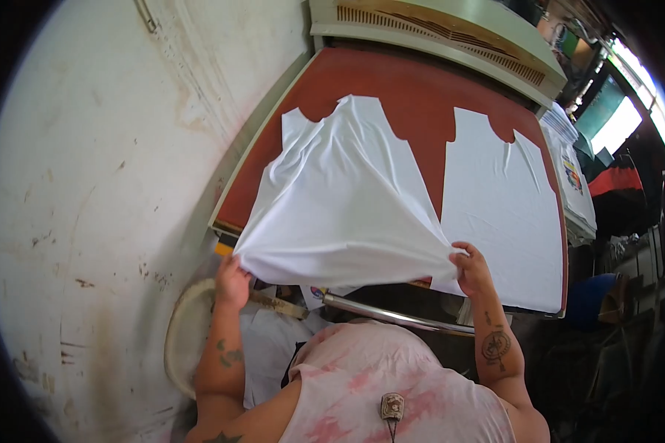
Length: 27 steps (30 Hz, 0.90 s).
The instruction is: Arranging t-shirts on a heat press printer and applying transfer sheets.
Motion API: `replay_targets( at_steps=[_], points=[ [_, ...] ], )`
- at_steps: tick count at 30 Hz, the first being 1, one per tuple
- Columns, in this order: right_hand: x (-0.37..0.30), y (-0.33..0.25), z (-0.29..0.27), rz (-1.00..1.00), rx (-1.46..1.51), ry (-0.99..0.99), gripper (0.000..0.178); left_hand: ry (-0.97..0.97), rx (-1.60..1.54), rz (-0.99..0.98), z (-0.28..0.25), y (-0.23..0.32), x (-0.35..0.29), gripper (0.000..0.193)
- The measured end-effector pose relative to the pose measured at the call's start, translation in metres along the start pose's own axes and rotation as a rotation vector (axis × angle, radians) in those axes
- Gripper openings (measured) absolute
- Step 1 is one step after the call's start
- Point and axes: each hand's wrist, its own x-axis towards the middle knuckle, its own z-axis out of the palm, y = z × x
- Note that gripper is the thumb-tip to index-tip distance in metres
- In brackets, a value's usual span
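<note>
A stained, off-white wall [89, 184] fills the left half of the view, and against it stands a large heat press whose flat red bed [421, 96] runs away from the person, with a pale green upper housing [436, 29] raised at the far edge. Two white cut fabric panels lie on the red bed: one lies flat along the right edge [502, 199], while the left panel [340, 199] is lifted at its near edge and sags in a soft fold, its far end resting on the bed near the far left corner. The left hand [231, 280] pinches the panel's near left corner, fingers closed on the cloth just off the bed's near left corner. The right hand [471, 267] holds the panel's near right corner, its grip also closed on the fabric, close to where the two panels meet. A metal bar [391, 314] runs below the near edge, and a stack of white printed garments [576, 184] sits beyond the right edge. Judging from the slack, the lifted panel could settle with wrinkles or overlap the flat panel if the two corners are lowered unevenly, and a drag could shift the far end off line.
</note>
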Motion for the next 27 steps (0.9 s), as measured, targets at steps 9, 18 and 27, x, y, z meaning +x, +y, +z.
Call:
replay_targets(
  at_steps=[9, 18, 27],
  points=[
    [-0.101, -0.1, -0.068, -0.589, -0.016, -0.197, 0.021, -0.392, -0.026, 0.534, 0.045, 0.175, -0.041, 0.024],
    [-0.113, -0.238, -0.022, -1.038, 0.179, 0.06, 0.017, -0.251, 0.247, 0.817, 0.122, 0.264, 0.015, 0.014],
    [0.073, -0.253, 0.018, -0.563, -0.024, 0.166, 0.022, -0.233, 0.451, 0.289, 0.205, 0.192, 0.205, 0.027]
  ],
)
